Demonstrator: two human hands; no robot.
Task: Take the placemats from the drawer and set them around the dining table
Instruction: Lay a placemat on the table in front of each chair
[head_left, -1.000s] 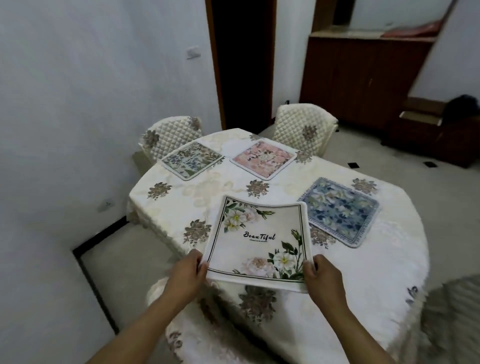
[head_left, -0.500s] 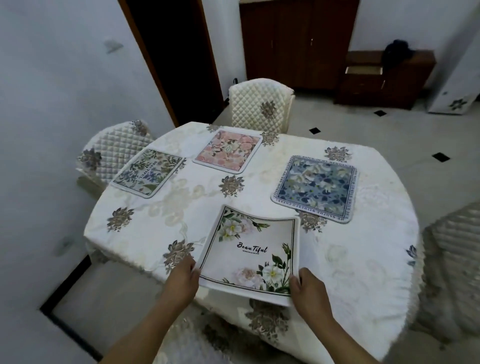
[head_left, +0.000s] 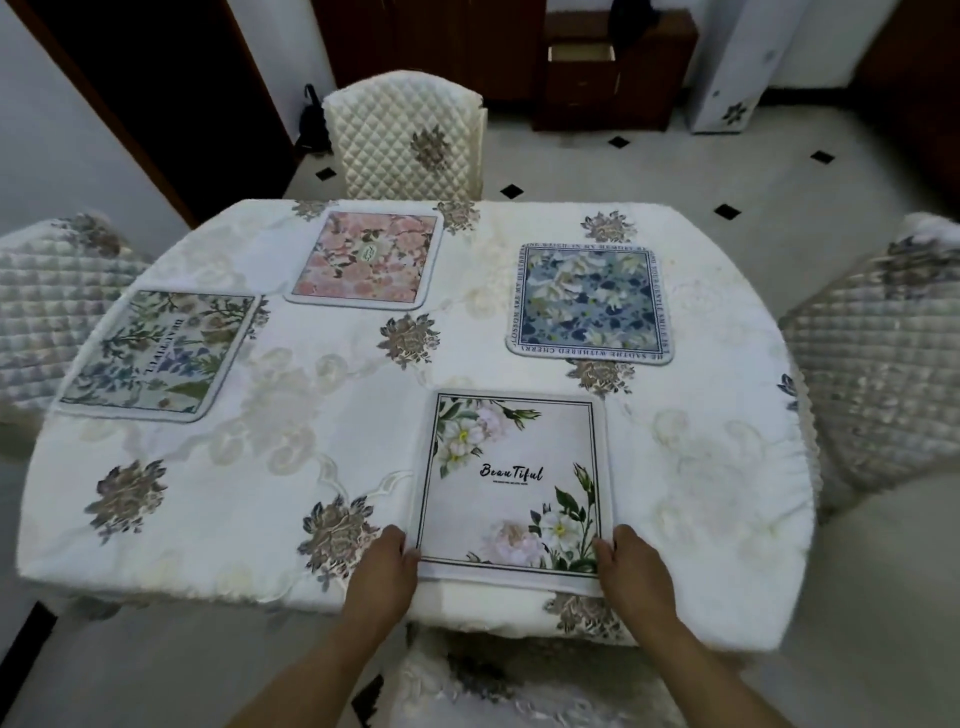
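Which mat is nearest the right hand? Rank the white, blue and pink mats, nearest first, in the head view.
1. The white mat: near edge, held by the right hand.
2. The blue mat: beyond it, right side.
3. The pink mat: far side, left of centre.

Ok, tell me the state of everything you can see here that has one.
white placemat, lying on the table, near corners held.
left hand, holds its near left corner.
right hand, holds its near right corner.
blue placemat, laid flat, untouched.
pink placemat, laid flat, untouched.
green placemat, laid flat, untouched.
cabinet drawer, looks open.
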